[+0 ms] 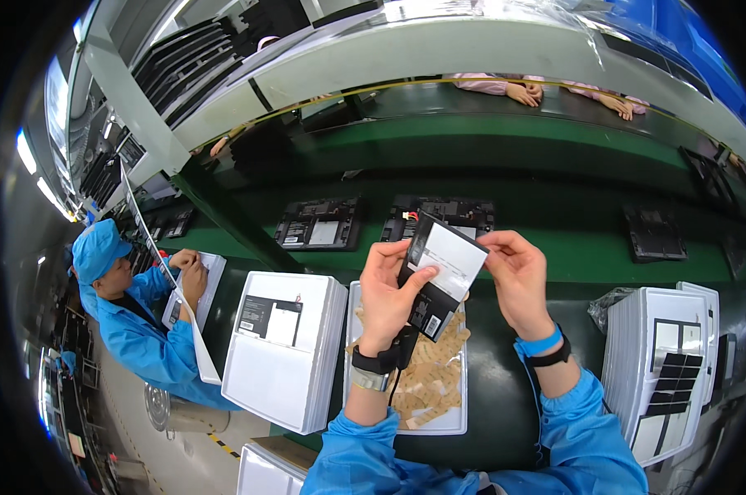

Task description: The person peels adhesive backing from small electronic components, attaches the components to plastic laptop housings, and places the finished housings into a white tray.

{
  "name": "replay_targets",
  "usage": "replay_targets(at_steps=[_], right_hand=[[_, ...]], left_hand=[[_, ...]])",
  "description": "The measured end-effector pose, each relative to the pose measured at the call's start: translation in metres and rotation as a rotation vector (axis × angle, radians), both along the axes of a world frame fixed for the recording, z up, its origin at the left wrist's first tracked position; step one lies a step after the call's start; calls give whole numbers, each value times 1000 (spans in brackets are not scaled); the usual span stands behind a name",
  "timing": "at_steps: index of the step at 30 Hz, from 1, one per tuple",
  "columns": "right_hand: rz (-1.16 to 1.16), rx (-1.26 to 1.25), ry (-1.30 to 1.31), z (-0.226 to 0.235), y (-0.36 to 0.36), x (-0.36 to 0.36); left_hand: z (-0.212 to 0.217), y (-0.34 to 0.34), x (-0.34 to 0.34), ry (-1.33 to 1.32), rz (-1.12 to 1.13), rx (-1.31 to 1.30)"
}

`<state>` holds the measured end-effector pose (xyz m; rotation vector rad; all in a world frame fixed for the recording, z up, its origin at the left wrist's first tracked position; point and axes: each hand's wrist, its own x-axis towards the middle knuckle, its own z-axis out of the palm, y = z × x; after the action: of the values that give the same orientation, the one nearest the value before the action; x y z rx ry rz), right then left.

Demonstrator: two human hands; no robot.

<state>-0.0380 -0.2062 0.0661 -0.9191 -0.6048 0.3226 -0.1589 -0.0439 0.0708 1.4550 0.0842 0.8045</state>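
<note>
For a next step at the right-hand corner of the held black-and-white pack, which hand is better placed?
Probably the right hand: it is at or very near that corner of the pack, while the left hand is occupied gripping the pack's left side, thumb across its face.

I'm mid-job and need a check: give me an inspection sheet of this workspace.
Surface: glossy dark green bench.
Work items: flat black pack with a white panel, held above a white tray; beyond it, open black device shells.
Clutter: loose tan pieces in the tray; crumpled clear plastic by the right tray stack.
Left grip: closed on the pack's left side, thumb across its face.
Right grip: fingertips at the pack's right corner; pinch or touch unclear.
Cables: short red lead at the pack's top; thin black cord by the left wrist.
Surroundings: co-worker in blue at left; pink-sleeved arms across the bench; pale frame overhead.
</note>
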Motion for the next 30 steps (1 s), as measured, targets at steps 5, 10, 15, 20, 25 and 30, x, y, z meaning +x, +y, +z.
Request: replay_targets(at_steps=[5, 10, 15, 20, 25, 30], right_hand=[[-21, -112, -85, -24, 13, -5], [38, -99, -58, -7, 12, -34], [106, -106, -1, -6, 5, -27], [73, -86, -111, -15, 10, -29], [-219, -231, -313, -15, 13, -25], [-232, -293, -486, -6, 21, -67]], left_hand=[[-4, 4, 3, -85, 109, -143], [-12, 2, 5, -27, 196, -70], [-9, -9, 3, 11, 127, 44], [-20, -10, 7, 76, -98, 22], [-20, 0, 8, -61, 66, -165], [-22, -7, 11, -71, 142, -146]])
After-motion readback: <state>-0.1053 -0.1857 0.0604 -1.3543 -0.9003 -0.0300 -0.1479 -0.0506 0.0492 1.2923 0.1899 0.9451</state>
